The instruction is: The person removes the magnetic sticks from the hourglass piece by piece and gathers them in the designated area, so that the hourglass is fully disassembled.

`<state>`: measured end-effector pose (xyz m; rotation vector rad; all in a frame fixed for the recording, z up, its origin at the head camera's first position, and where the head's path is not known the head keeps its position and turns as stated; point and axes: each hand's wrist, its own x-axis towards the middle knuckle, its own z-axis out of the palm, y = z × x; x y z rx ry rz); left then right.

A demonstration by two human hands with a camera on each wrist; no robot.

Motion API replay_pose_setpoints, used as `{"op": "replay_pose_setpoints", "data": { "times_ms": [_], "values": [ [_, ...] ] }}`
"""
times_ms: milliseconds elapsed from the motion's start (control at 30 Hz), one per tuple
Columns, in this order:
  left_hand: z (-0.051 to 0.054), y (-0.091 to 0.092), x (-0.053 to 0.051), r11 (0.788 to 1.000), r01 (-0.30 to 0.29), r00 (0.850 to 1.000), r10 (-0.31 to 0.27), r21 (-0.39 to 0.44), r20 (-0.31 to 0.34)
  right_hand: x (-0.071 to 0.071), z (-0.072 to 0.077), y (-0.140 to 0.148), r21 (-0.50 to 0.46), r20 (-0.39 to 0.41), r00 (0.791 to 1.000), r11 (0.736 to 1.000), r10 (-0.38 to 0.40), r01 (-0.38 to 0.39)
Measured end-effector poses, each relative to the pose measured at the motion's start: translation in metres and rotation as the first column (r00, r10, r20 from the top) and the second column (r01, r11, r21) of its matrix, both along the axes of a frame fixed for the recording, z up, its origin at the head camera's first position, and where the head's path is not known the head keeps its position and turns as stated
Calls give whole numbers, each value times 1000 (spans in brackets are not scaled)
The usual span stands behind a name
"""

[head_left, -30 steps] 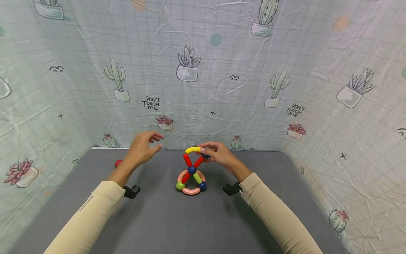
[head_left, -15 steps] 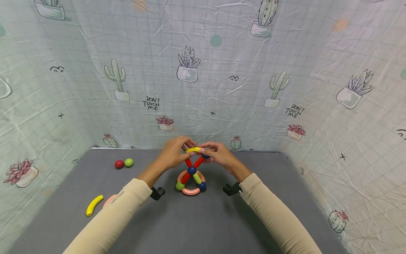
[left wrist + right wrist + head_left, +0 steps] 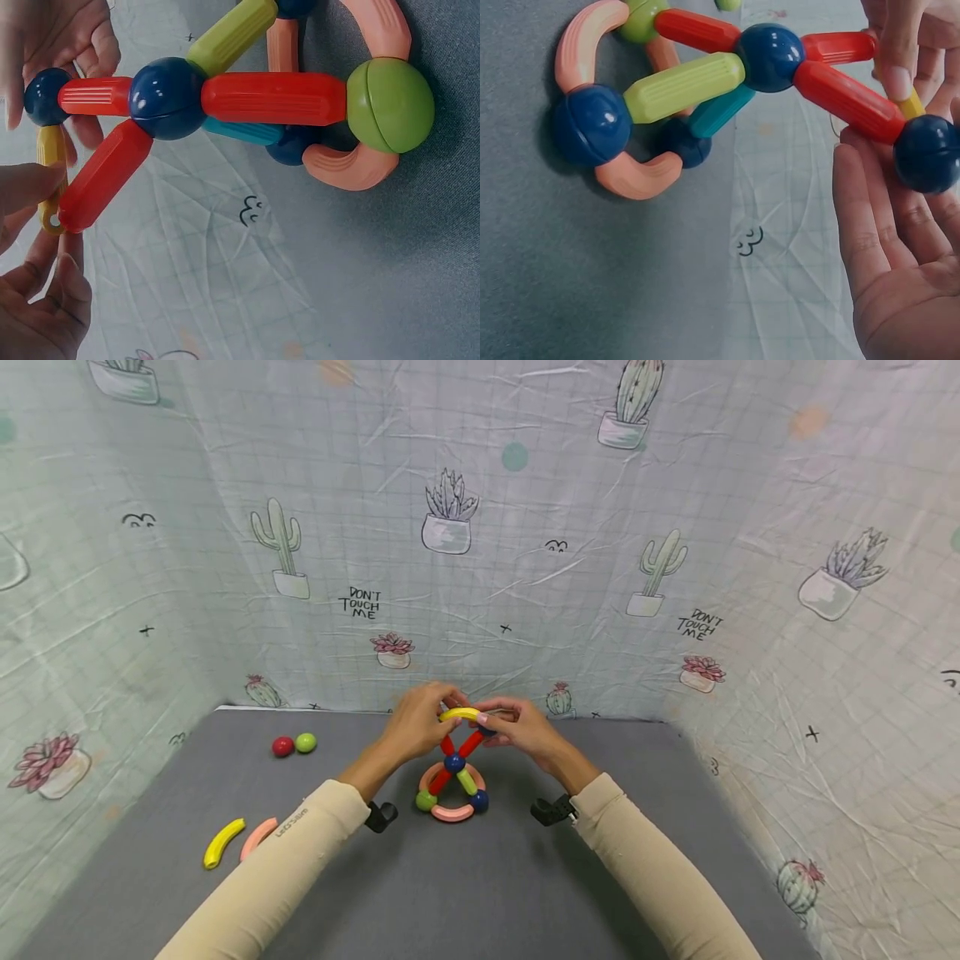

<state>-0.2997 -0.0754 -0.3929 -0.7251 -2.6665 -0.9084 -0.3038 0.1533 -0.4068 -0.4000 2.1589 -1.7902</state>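
A magnetic rod-and-ball figure stands mid-table, its central dark blue ball (image 3: 454,762) above a ring of pink curved pieces (image 3: 452,813) and balls. From that ball two red rods (image 3: 471,742) slant upward. The left hand (image 3: 412,724) pinches the yellow curved piece (image 3: 459,713) near its left end, beside the tip of one red rod (image 3: 105,176). At the other upper end, the right hand (image 3: 531,732) has its fingers round the upper dark blue ball (image 3: 928,154), which touches the yellow piece's other end. Whether the yellow piece touches the left rod is partly hidden by fingers.
On the left of the grey table (image 3: 465,893) lie a red ball (image 3: 282,747), a green ball (image 3: 305,742), a yellow curved piece (image 3: 223,843) and a pink curved piece (image 3: 258,837) partly behind the left sleeve. Patterned cloth (image 3: 465,635) hangs behind.
The left hand has moved right from above the table's left side and now pinches the yellow piece. The green ball and loose curved pieces have come into view. The right hand has barely moved.
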Motion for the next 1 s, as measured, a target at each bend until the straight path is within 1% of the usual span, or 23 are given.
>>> {"op": "replay_pose_setpoints", "data": {
  "times_ms": [167,333,400,500,567,633,733,867,1000],
  "values": [
    [2,1,2,1000,2,1000,-2,1,-21,3,-2,8,-8,1,1000,1000,-19,19],
    [5,1,5,999,4,997,-8,-38,-82,3,-1,10,0,-17,1000,1000,-14,14],
    [6,1,5,998,-4,993,-3,-57,-117,3,-2,10,2,-24,1000,1000,-10,10],
    [7,-1,6,997,-28,989,18,-66,-149,3,-2,10,3,-35,999,1000,-7,7],
    [8,-4,7,997,-46,986,36,-63,-164,3,-3,10,4,-38,999,1000,-8,8],
    [10,-8,10,997,-57,985,49,-47,-165,2,-4,10,10,-42,999,1000,-12,12],
    [11,-17,19,997,-70,983,64,-30,-173,2,-5,10,16,-42,999,1000,-17,18],
    [12,-32,38,996,-92,982,90,-5,-167,2,-5,9,18,-41,999,1000,-25,26],
    [8,-52,57,991,-132,981,132,8,-143,2,-5,10,15,-38,999,999,-28,28]
  ]
}}
